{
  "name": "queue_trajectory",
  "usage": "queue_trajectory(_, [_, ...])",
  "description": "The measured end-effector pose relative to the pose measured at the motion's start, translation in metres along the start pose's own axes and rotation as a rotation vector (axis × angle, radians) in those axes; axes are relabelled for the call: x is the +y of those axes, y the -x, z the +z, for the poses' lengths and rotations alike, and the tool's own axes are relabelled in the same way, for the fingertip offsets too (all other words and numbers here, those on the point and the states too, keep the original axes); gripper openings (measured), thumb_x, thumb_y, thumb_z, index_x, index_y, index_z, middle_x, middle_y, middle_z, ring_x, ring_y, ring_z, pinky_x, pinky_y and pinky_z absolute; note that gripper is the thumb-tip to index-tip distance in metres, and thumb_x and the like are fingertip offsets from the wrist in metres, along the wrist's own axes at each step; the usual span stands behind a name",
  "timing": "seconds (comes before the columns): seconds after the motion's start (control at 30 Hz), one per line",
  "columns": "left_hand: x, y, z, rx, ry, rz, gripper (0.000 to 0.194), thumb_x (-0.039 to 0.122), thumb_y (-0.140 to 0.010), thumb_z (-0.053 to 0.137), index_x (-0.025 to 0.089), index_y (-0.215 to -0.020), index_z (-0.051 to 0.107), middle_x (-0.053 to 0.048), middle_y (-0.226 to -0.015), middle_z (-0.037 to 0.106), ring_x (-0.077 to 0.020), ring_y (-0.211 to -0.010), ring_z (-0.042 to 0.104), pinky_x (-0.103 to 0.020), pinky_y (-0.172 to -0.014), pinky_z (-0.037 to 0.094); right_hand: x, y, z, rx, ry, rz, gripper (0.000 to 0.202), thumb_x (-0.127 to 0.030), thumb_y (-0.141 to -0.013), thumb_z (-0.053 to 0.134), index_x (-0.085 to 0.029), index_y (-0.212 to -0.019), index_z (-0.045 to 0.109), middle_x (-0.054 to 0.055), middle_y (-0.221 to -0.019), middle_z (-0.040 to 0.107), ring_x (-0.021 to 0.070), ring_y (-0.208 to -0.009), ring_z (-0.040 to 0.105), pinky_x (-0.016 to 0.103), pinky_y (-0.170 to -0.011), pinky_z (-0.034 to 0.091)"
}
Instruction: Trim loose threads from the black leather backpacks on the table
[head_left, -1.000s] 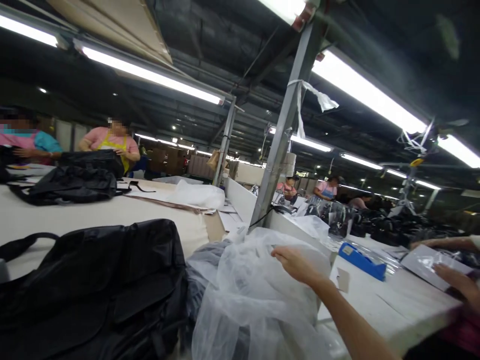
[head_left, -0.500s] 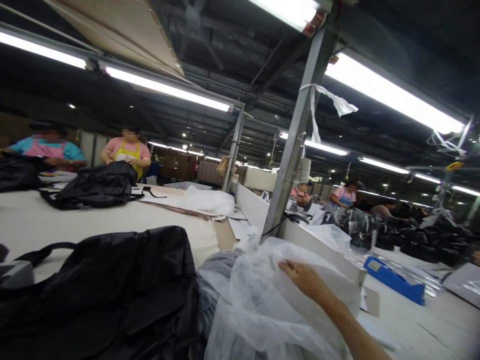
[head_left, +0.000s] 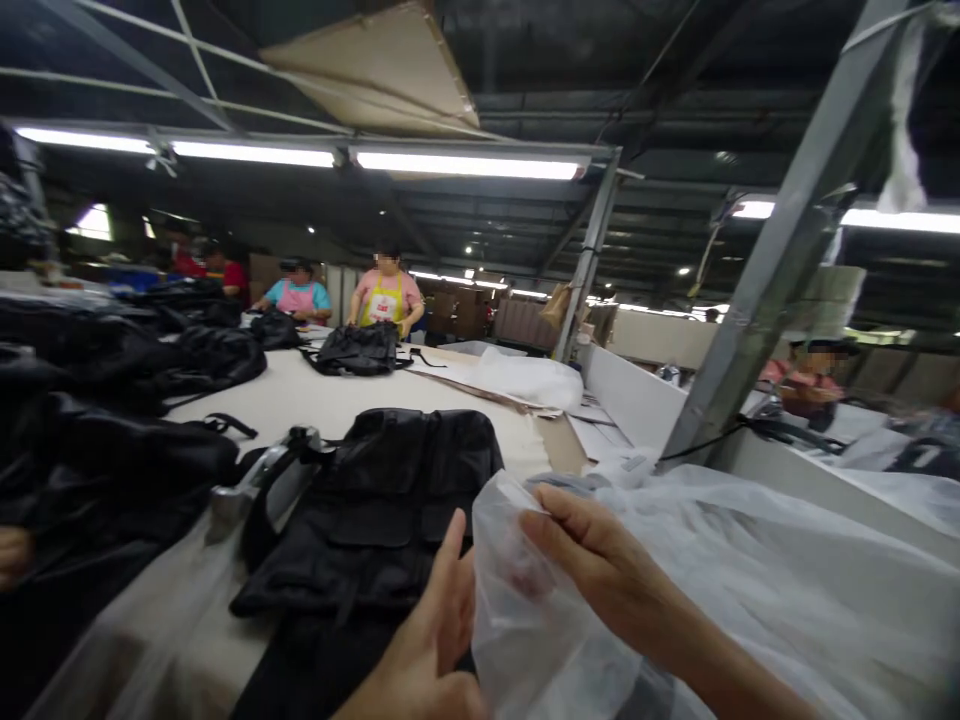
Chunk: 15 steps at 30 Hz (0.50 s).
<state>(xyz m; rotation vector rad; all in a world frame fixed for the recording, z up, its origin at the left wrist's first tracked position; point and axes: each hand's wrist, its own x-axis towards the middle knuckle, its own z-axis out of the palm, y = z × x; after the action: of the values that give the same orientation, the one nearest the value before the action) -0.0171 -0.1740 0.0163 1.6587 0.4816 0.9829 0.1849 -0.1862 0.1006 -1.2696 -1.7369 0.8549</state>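
A translucent white plastic bag [head_left: 517, 590] hangs from my right hand [head_left: 592, 550], whose thumb and fingers are pinched on its top edge. My left hand [head_left: 431, 640] is beside the bag's left side with its fingers stretched out; some fingertips are hidden behind or against the plastic. Just beyond my left hand, a black backpack [head_left: 382, 495] lies flat on the table, its pocket flaps facing up. More sheets of the same plastic [head_left: 720, 560] spread out to the right of my right arm.
Several black bags [head_left: 120, 450] crowd the left side, with another person's hand [head_left: 11, 555] at the edge. A metal post [head_left: 757, 300] and white divider [head_left: 637, 395] stand on the right. Across the table [head_left: 247, 395], a person in a yellow apron [head_left: 385, 300] handles another backpack [head_left: 356, 350].
The view has swung left. My right hand has lifted a plastic bag's edge from the pile and moved it towards the backpack. My left hand has come into view beside it.
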Motion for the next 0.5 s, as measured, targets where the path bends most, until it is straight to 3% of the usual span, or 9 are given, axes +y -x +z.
queue_trajectory(0.07, [-0.004, -0.007, 0.024, 0.09, 0.486, -0.027, 0.11, 0.069, -0.068, 0.08, 0.028, -0.157, 0.029, -0.014, -0.147, 0.051, -0.032, -0.133, 0.052, -0.045, -0.111, 0.042, 0.003, -0.009, 0.019, 0.044, 0.063, -0.04, 0.046, -0.058, -0.092, 0.043, -0.019, -0.07, 0.04, -0.002, -0.067, 0.04, 0.0104, -0.062, 0.038, 0.024, -0.056, 0.033])
queue_trajectory(0.1, [-0.008, -0.009, 0.031, 0.16, 0.601, -0.066, 0.098, 0.06, -0.065, 0.086, 0.024, -0.148, 0.046, -0.013, -0.135, 0.061, -0.0303, -0.123, 0.06, -0.042, -0.108, 0.045, 0.004, -0.012, 0.025, 0.061, 0.102, -0.068, 0.043, -0.055, -0.092, 0.042, -0.019, -0.068, 0.039, -0.002, -0.065, 0.04, 0.0102, -0.06, 0.038, 0.023, -0.055, 0.031])
queue_trajectory(0.17, [-0.015, -0.01, 0.032, 0.286, 0.586, -0.164, 0.062, 0.052, -0.065, 0.089, 0.015, -0.111, 0.069, -0.01, -0.096, 0.072, -0.0225, -0.088, 0.069, -0.033, -0.086, 0.054, 0.003, -0.018, 0.03, 0.071, 0.211, -0.138, 0.04, -0.049, -0.093, 0.039, -0.019, -0.067, 0.039, -0.002, -0.06, 0.041, 0.0101, -0.057, 0.038, 0.023, -0.053, 0.029])
queue_trajectory(0.2, [-0.019, -0.008, 0.027, 0.341, 0.523, -0.201, 0.05, 0.051, -0.066, 0.088, 0.013, -0.092, 0.07, -0.006, -0.079, 0.07, -0.0172, -0.072, 0.065, -0.027, -0.073, 0.053, 0.002, -0.02, 0.028, 0.077, 0.274, -0.179, 0.038, -0.047, -0.094, 0.037, -0.019, -0.068, 0.04, -0.002, -0.059, 0.041, 0.0103, -0.055, 0.039, 0.024, -0.053, 0.028])
queue_trajectory(0.27, [-0.023, -0.002, 0.01, 0.41, 0.415, -0.234, 0.051, 0.055, -0.065, 0.087, 0.011, -0.073, 0.063, -0.001, -0.063, 0.061, -0.0106, -0.057, 0.054, -0.02, -0.058, 0.044, 0.001, -0.026, 0.021, 0.123, 0.402, -0.24, 0.035, -0.045, -0.094, 0.032, -0.019, -0.073, 0.044, -0.002, -0.058, 0.045, 0.0115, -0.054, 0.041, 0.025, -0.054, 0.028])
queue_trajectory(0.4, [-0.019, 0.015, -0.022, 0.488, 0.325, -0.259, 0.054, 0.059, -0.068, 0.084, 0.013, -0.078, 0.058, 0.002, -0.066, 0.058, -0.0098, -0.059, 0.054, -0.02, -0.058, 0.047, 0.01, -0.038, 0.007, 0.213, 0.593, -0.16, 0.036, -0.047, -0.089, 0.024, -0.02, -0.081, 0.048, 0.003, -0.064, 0.05, 0.0166, -0.06, 0.047, 0.028, -0.061, 0.03])
queue_trajectory(0.5, [-0.015, 0.035, -0.031, 0.534, 0.235, -0.327, 0.062, 0.069, -0.067, 0.08, 0.014, -0.084, 0.058, 0.004, -0.057, 0.055, -0.0077, -0.044, 0.048, -0.017, -0.043, 0.041, 0.026, -0.041, 0.012, 0.186, 0.624, -0.069, 0.036, -0.047, -0.089, 0.021, -0.021, -0.081, 0.045, 0.005, -0.064, 0.052, 0.0199, -0.063, 0.05, 0.03, -0.063, 0.028])
